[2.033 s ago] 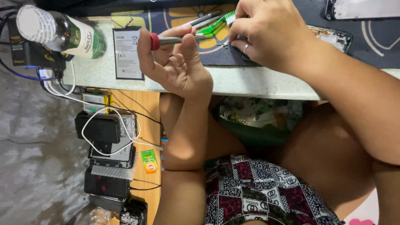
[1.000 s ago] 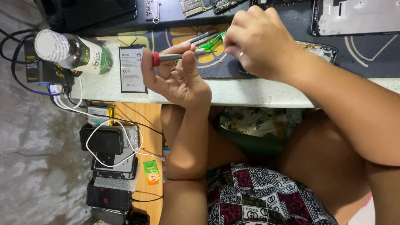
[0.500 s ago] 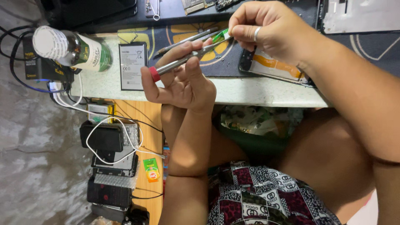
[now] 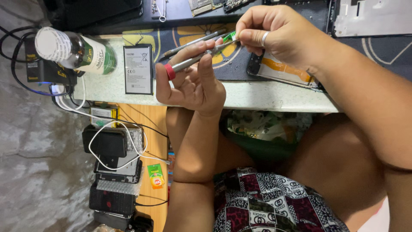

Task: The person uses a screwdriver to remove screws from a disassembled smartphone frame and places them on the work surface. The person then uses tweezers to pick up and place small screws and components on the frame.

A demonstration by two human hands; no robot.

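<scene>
Gripping a slim metal screwdriver [image 4: 193,60] with a red cap at its butt end, the left hand [image 4: 191,83] has its fingers closed around the shaft, thumb and forefinger pinching it just above the pale surface [image 4: 257,96]. At the far end of the tool the right hand [image 4: 279,32], a ring on one finger, pinches shut on the tip; whether it also holds something tiny there I cannot tell.

By the look of it, the screwdriver is light, stiff and smooth, so it could roll or slip. The shaft near the cap seems the steadiest place to hold it.

Just beyond, under the right hand, an opened phone [image 4: 283,71] lies on a dark patterned mat [image 4: 193,32]; it looks thin and fragile, best held by its edges. A flat battery [image 4: 138,68] lies to the left, and past it a capped bottle [image 4: 73,49] on its side.
</scene>
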